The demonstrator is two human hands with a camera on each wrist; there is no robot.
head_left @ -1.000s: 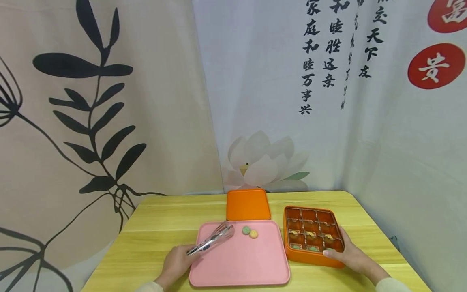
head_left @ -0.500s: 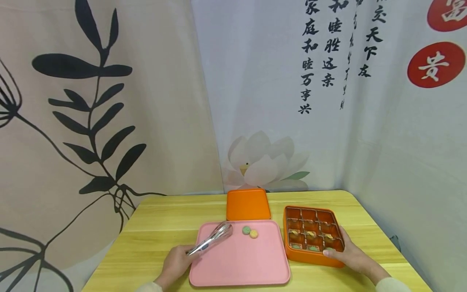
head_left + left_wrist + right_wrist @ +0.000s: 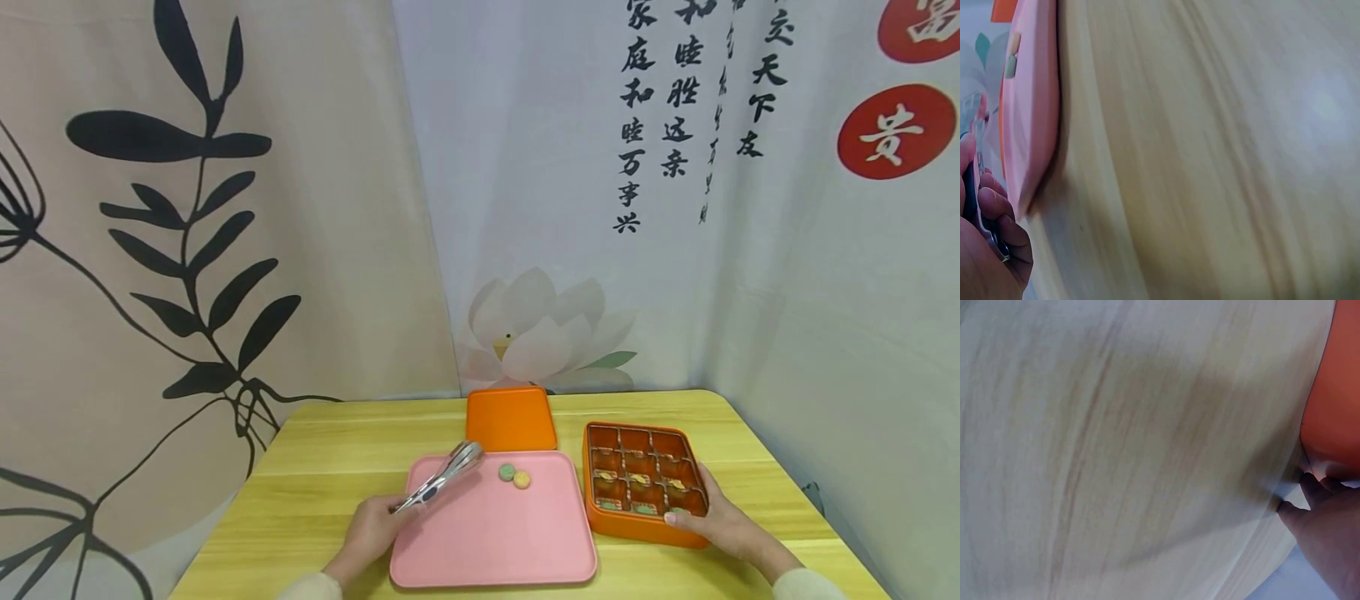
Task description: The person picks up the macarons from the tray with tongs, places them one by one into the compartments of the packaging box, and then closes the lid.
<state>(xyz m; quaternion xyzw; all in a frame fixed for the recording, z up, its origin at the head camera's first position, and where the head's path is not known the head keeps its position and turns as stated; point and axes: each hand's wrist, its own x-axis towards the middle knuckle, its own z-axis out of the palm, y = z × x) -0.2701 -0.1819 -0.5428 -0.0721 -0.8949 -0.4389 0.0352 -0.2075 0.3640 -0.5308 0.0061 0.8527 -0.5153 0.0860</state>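
Note:
In the head view my left hand [image 3: 373, 527] grips a pair of metal tongs [image 3: 438, 483] near its handle end. The tongs slant over the left side of a pink tray [image 3: 491, 550], tips toward the back. Two small round sweets, one green [image 3: 507, 472] and one yellow [image 3: 521, 480], lie near the tray's back edge. My right hand [image 3: 723, 523] holds the near right corner of an orange divided box [image 3: 622, 527], thumb on the front rim and fingers along the side. Green pieces show in the box's front compartments and yellow ones in the row behind.
A flat orange lid [image 3: 512, 419] lies behind the tray. All of it stands on a wood-grain table [image 3: 322, 467], with printed cloth curtains [image 3: 555, 208] behind and at the right.
The tongs' tips have lifted and shifted toward the back of the tray, and my left hand has moved slightly up and to the right. The right hand and box stay put.

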